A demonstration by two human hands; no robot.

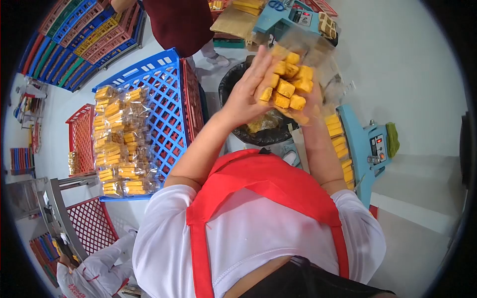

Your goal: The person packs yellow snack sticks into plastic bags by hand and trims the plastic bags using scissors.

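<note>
A clear bag of yellow sticks point(285, 88) is raised in front of me, its block-like ends facing the camera. My left hand point(248, 92) lies flat along the bag's left side, fingers stretched out and slightly blurred. On the other side, my right hand point(312, 102) holds the bag, with most of its fingers hidden behind the sticks. The top of the clear film point(310, 42) looks smeared by motion. Below the bag is a bin with a black liner point(271, 138) with clear plastic in it.
Filled bags point(114, 134) lie in rows on a blue crate point(166, 107) at left. A light-blue machine point(365, 154) stands at right beside more yellow sticks point(340, 146); another machine point(288, 20) is ahead. Co-workers point(179, 25) are at top and lower left point(97, 263).
</note>
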